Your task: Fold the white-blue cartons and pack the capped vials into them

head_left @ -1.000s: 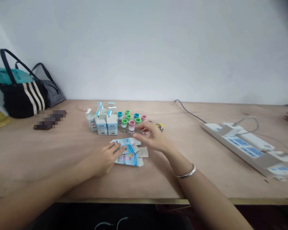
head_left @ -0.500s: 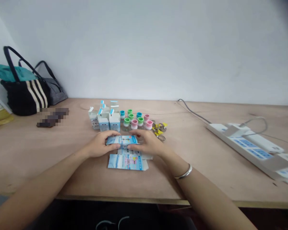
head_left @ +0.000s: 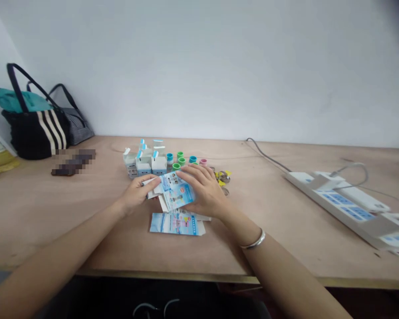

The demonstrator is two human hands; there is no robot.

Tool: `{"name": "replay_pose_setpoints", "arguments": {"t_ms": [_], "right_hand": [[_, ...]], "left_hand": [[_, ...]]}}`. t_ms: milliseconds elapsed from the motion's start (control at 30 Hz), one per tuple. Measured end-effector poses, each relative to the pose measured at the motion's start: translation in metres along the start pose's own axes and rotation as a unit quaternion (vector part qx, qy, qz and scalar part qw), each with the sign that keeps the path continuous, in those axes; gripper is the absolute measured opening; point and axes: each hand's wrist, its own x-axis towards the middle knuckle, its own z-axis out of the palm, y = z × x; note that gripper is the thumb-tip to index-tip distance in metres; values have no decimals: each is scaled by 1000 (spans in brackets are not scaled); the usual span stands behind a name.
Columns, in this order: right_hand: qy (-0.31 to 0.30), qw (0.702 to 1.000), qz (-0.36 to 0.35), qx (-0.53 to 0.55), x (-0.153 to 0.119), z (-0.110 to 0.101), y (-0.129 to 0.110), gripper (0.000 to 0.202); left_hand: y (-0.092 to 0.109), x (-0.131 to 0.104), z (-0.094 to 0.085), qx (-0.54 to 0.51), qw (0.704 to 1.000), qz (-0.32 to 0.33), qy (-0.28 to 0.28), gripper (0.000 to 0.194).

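Between my hands is a blue-and-white cardboard box (head_left: 178,191), tilted, with its white end flaps loose on the left. My left hand (head_left: 137,194) pinches the flaps, thumb on top. My right hand (head_left: 206,190) is wrapped round the other end of the box, fingers over its far side. Flattened blue cartons (head_left: 174,224) lie on the table just below. Behind the hands stand several opened boxes (head_left: 144,165) with raised lids. Beside them are small jars with green, blue and pink rims (head_left: 181,162), partly hidden by my right hand.
Metal rings with yellow tags (head_left: 223,177) lie right of the jars. A white power strip (head_left: 346,208) with plugs and a cable is at the right. Bags (head_left: 36,133), a dark blurred-out object (head_left: 73,163) and a bottle of yellow liquid (head_left: 0,155) are at the left.
The box, lying flat between both hands before, is now raised, turned and opened out. My left hand has shifted to its flaps, and my right hand has moved over its right side.
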Motion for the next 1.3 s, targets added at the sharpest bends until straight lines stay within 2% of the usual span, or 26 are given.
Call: {"name": "replay_pose_setpoints", "arguments": {"t_ms": [100,233,300,400,500,600,667,733,800,933,1033,1300], "right_hand": [[-20,1000,-7,11,0,0,0,68],[-87,992,36,86,-3,1,3,74],[-106,987,72,101,-3,2,5,77],[-106,984,98,104,-2,1,5,77],[-108,984,105,94,0,0,2,74],[-112,984,118,75,1,0,-1,72],[-114,984,120,66,1,0,-3,67],[-118,985,109,67,1,0,-3,62],[-117,985,100,72,1,1,-3,58],[-108,986,108,66,1,2,-3,59],[-117,985,109,57,1,3,-4,59],[-121,986,101,55,1,4,-5,58]], "left_hand": [[-2,-1,4,-46,996,-63,-38,36],[-1,-5,5,10,991,-88,-102,42],[1,-6,2,68,991,-49,-101,40],[4,-7,-4,158,983,52,-77,30],[6,-8,-5,223,963,124,-83,27],[6,-9,0,292,931,200,-89,25],[6,-10,4,319,917,226,-82,27],[4,-11,5,306,929,202,-50,32],[1,-12,4,254,955,152,-28,41],[0,-12,1,111,987,108,-53,40],[1,-11,2,64,994,81,-41,35],[-1,-8,2,79,993,68,-57,24]]}}
